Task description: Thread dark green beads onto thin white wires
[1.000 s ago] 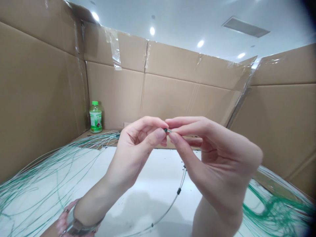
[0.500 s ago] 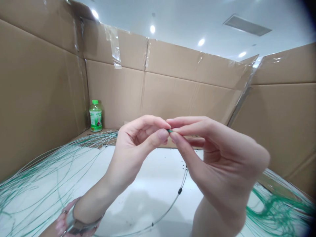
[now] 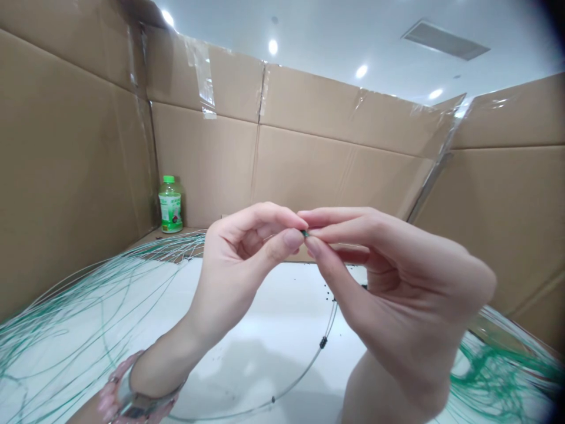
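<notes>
My left hand pinches with thumb and index finger at the middle of the view. My right hand meets it there, its thumb and fingers also pinched together. Between the touching fingertips shows a small dark green piece, mostly covered, so its kind cannot be made out. Below the hands, a thin wire curves over the white table surface. A cluster of small black beads is threaded on the wire, with a single black bead further along it.
Loose green and white wires spread over the left side. A tangle of green wires lies at the right. Loose black specks dot the table's far part. A green-capped bottle stands in the back left corner. Cardboard walls surround the table.
My right hand has shifted slightly to the right, its fingertips still against the left ones. The view has tilted a little. The green piece between the fingertips shows slightly differently.
</notes>
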`<state>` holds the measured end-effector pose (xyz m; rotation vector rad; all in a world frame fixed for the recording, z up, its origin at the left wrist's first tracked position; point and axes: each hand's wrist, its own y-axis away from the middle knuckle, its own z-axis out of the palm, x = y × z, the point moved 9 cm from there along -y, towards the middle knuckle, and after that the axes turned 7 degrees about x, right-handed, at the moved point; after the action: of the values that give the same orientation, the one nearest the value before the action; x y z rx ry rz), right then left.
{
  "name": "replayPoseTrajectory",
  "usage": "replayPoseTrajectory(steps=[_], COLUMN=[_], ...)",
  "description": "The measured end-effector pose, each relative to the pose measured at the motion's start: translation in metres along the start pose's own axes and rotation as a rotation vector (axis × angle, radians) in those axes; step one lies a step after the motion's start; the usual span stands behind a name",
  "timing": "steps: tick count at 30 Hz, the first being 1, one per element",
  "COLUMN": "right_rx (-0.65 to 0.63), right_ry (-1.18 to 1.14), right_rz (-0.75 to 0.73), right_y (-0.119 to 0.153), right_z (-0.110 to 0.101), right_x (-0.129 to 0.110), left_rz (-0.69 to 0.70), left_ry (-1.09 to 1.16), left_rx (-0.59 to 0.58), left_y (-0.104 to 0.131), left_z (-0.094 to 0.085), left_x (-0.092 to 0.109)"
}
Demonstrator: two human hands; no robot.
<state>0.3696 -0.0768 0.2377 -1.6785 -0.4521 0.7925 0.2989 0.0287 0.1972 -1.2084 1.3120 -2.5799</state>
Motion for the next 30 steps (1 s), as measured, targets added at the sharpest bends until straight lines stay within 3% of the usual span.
replayPoseTrajectory(steps=[7,11,15,22,30], right_rx=[-0.017,0.001,-0.040,-0.108,-0.112], right_ry=[0.105,0.110,-0.017,-0.153,0.054], right_rz=[-0.072,-0.093,0.019,0.118,0.154], right_y=[-0.001,-0.001,-0.002,-0.004,-0.005], right_z=[-0.002,-0.006,-0.002,0.010,0.013], right_x=[-0.005,-0.003,0.011,0.027,0.031], left_rz=[0.149,0.098,0.043,0.135,0.482], left_ry=[-0.213,-0.203,-0.184,-0.362,-0.828], left_rx=[0.059,0.067,0.051,-0.009,0.060], left_y=[0.001,0.000,-0.004,-0.010,-0.002], left_z=[-0.004,-0.006,-0.009,-0.009,-0.003], left_x=[0.019,0.017,0.010,0.019,0.044])
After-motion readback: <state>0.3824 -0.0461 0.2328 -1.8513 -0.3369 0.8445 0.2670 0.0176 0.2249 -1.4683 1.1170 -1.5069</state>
